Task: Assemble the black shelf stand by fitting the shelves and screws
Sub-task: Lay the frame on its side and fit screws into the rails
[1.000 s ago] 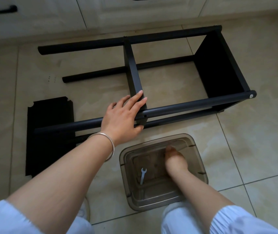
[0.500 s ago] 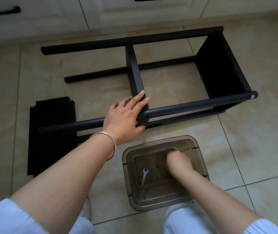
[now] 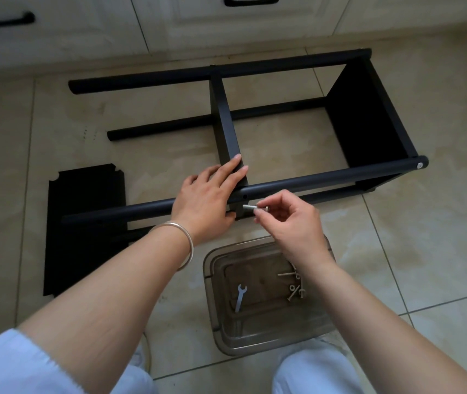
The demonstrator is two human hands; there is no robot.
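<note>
The black shelf stand (image 3: 312, 180) lies on its side on the tiled floor, with a middle shelf (image 3: 223, 120) and an end shelf (image 3: 368, 123) fitted between its round poles. My left hand (image 3: 206, 200) rests flat across the near pole and the middle shelf's near end, fingers straight. My right hand (image 3: 289, 220) pinches a silver screw (image 3: 250, 207), its tip pointing left just below a small hole (image 3: 245, 196) in the near pole. A loose black shelf panel (image 3: 84, 223) lies flat on the floor at the left, under the near poles.
A clear brownish plastic box (image 3: 215, 280) stands on the floor in front of me, holding a small silver wrench (image 3: 240, 297) and several screws (image 3: 295, 288). White cabinet drawers with black handles (image 3: 2, 21) run along the far side. My knees are at the bottom edge.
My right hand came up out of the plastic box with a screw and moved to the near pole by the middle shelf. My left hand stayed on the pole.
</note>
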